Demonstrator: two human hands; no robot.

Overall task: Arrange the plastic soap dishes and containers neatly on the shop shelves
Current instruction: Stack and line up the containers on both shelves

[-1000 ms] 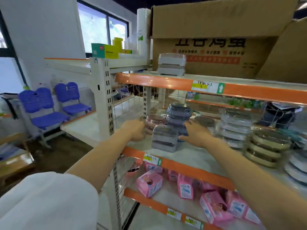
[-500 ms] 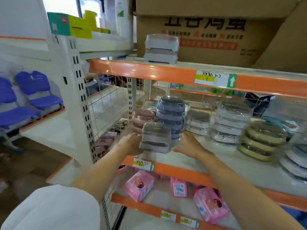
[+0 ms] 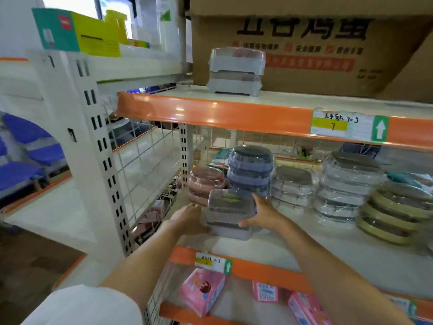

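Observation:
A stack of two grey soap dishes with clear lids (image 3: 230,213) sits near the front of the middle shelf (image 3: 304,252). My left hand (image 3: 191,219) holds its left side and my right hand (image 3: 262,213) holds its right side, thumb at the lower front corner. Behind it stand a pink stack (image 3: 206,184), a blue stack (image 3: 250,170), two grey stacks (image 3: 291,187) (image 3: 346,184) and an olive stack (image 3: 396,212) of wrapped dishes. Another grey pair (image 3: 236,71) sits on the top shelf (image 3: 210,109).
A large cardboard box (image 3: 328,50) fills the top shelf behind the grey pair. Pink packets (image 3: 202,290) lie on the lower shelf. A wire mesh panel (image 3: 145,170) and a white upright post (image 3: 103,160) bound the shelf on the left. Blue chairs (image 3: 25,160) stand far left.
Both hands have closed in from the sides onto the two-dish stack and drawn it toward the shelf's front edge. The camera has moved closer and tilted up.

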